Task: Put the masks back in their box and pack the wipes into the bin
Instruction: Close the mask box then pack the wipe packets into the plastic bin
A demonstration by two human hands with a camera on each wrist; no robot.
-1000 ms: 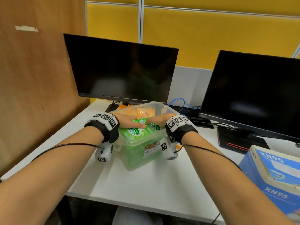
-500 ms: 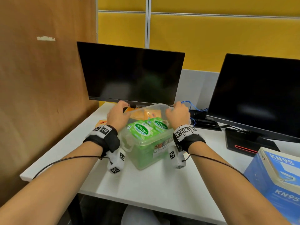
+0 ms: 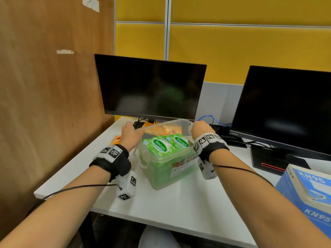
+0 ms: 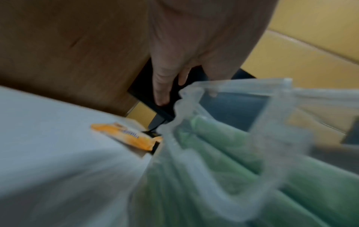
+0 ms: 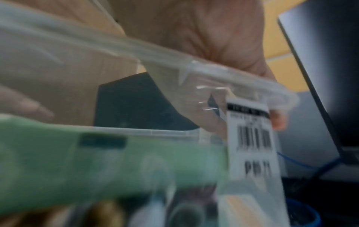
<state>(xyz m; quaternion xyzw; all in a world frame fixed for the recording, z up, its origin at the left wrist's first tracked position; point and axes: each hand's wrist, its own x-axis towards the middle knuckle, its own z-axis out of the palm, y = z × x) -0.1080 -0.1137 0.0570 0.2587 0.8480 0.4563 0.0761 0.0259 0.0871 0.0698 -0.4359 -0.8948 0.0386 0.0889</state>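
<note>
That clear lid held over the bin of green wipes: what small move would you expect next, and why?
Probably lowering the lid onto the bin. Both the left hand and the right hand hold its ends above the rim, and the wipes already fill the bin.

White worktop [image 3: 179, 203] against a wooden side panel. On it: clear bin [image 3: 166, 169] mid-worktop; two monitors [image 3: 152, 88] along the back edge; orange packet [image 3: 116, 138] near the left edge; blue mask box [image 3: 308, 197] at the right front corner; cables [image 3: 213, 120] at the back.
</note>
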